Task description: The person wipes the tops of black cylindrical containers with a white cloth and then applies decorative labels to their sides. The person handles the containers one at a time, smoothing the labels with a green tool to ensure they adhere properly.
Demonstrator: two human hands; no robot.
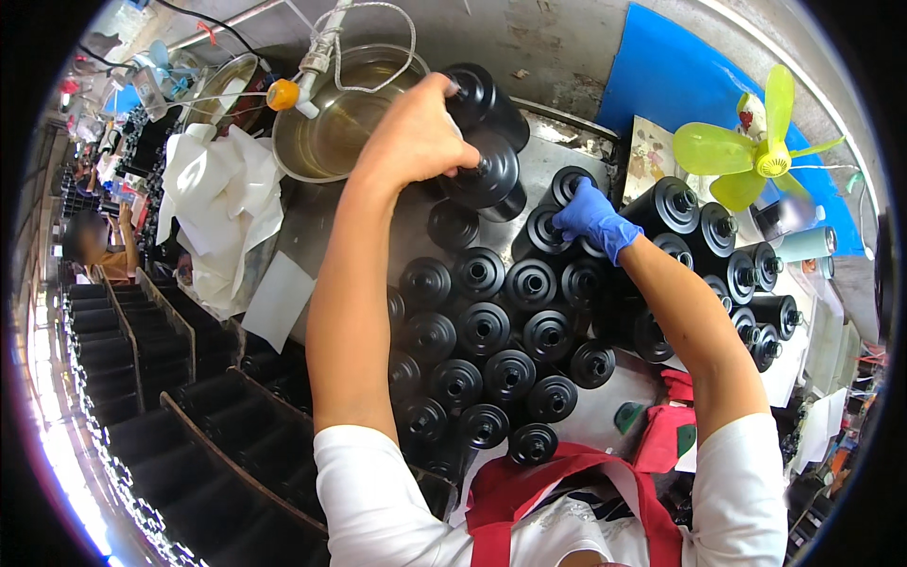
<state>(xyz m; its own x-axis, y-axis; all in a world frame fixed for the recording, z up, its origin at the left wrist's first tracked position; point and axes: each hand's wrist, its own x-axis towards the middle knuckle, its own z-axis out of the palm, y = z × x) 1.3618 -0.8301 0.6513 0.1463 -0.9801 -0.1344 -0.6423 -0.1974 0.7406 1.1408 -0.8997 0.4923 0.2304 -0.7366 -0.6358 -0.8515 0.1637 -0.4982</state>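
the bare left hand (pixel 416 140) is gripping the neck of a glossy black cylinder with a ringed top (pixel 496 186), and its fingers reach a second black cylinder (pixel 504 121) just beyond; both are beside a round metal basin (pixel 293 151) with yellowish liquid. the blue-gloved right hand (pixel 593 219) is on a third black cylinder (pixel 536 238); i cannot tell if it grips.

the step in hand seems to be handling cylinders by their necks; the next move calls, i think, for firm fingers, because the sides look smooth.

on the grey metal table (pixel 550 154), many other black cylinders (pixel 508 375) stand closely together. a yellow-green plastic fan (pixel 774 163) is at right; far left, another person (pixel 121 255) is visible.
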